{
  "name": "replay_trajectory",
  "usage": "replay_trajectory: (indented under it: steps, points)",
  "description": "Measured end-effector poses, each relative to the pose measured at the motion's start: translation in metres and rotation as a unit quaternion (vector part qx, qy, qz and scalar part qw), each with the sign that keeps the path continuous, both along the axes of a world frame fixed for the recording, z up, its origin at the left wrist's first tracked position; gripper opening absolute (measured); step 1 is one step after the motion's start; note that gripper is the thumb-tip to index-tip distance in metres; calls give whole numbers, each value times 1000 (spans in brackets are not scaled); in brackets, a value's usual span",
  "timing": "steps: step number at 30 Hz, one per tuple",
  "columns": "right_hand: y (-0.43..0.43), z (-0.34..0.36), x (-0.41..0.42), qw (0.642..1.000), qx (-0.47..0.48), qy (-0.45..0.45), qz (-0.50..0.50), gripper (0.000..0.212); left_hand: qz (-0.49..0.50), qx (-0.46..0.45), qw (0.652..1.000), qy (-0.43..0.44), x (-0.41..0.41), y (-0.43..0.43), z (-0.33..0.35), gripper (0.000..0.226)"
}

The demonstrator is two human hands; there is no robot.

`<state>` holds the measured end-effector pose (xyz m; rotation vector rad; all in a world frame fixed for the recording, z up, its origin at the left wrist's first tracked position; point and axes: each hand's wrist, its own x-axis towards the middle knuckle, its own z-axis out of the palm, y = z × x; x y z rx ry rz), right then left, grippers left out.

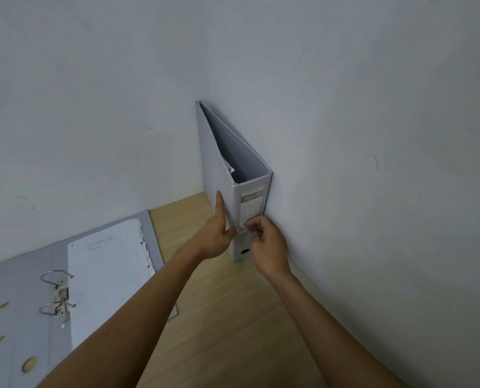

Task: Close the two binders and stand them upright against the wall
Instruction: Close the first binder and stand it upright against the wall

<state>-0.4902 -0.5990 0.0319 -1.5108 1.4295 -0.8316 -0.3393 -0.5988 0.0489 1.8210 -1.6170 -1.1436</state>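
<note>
From my remote seat, one grey binder (224,175) stands upright in the far corner, its right cover flat against the wall (373,135) and its labelled spine (251,217) facing me. My left hand (215,233) lies open along the left cover, fingers extended and the forefinger reaching up the board. My right hand (266,247) is curled at the spine, fingertips pinched close together on or just at the spine label; I cannot tell whether they grip anything. The second binder (65,289) lies open and flat on the wooden table (233,317) at near left, its ring mechanism (57,292) exposed and a sheet of punched paper (107,275) resting on its right half.

I judge the task about half done. The upright binder gapes at the top, covers spread in a wedge with a loose page edge showing inside, so it may not be truly shut. If I lift both hands away quickly, the left cover could swing out and tip the binder toward the open one. The rings of the flat binder look parted; closing its cover over them could catch or crease the paper.
</note>
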Motion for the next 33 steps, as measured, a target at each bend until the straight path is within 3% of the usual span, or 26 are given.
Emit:
replay_trajectory:
  steps: [6, 24, 33]
  points:
    - [0, -7, -1, 1000, 3, -12, 10, 37, 31, -9, 999, -7, 3, 3, -8, 102]
    - [6, -5, 10, 999, 50, -8, -3, 18, 93, -14, 995, 23, 18, 41, -12, 68]
    - [52, -9, 75, 995, 76, -3, 57, 16, 146, -9, 988, 46, 81, 112, -15, 55]
